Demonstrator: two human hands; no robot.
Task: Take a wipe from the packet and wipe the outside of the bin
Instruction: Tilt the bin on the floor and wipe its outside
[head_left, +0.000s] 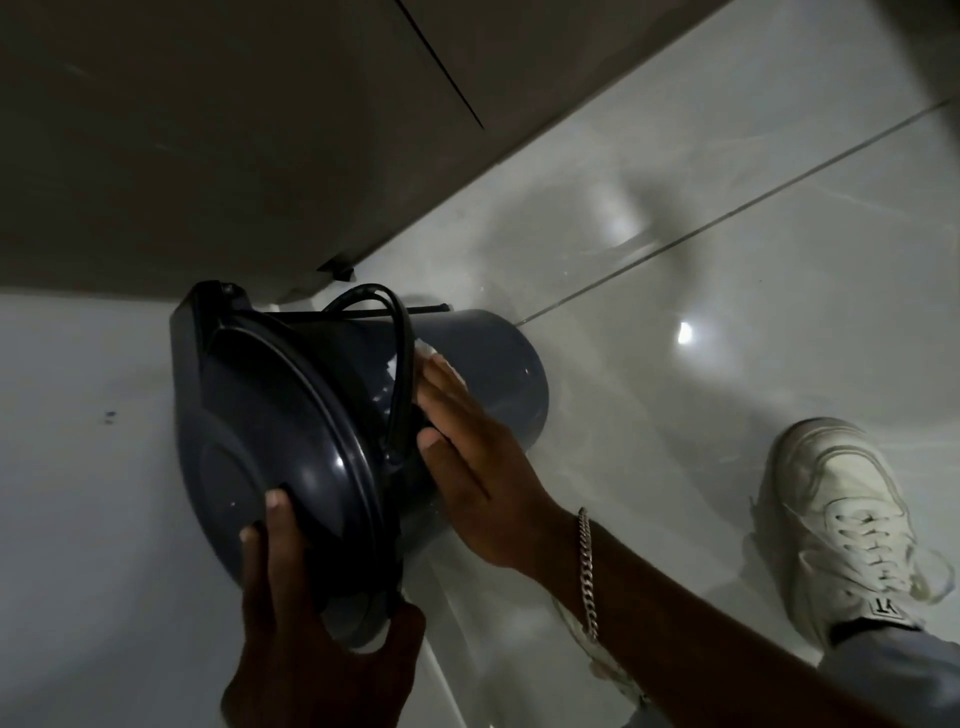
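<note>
grey bin (483, 364) tilted over the floor (727, 260); left hand (306, 608) clamps its lid (270, 441), right hand (472, 462) presses the wipe (427, 351) flat on its side. best turn the bin, wiping evenly.

Home interior — glossy floor tiles (727, 130), cabinet doors (208, 130).

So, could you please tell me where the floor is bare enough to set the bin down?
The pale tiled floor left of the bin is bare up to the cabinet base, apart from a small dark speck. The tiles beyond the grout line at upper right are open too. It is crowded at lower right, between the right hand and the white sneaker.
</note>
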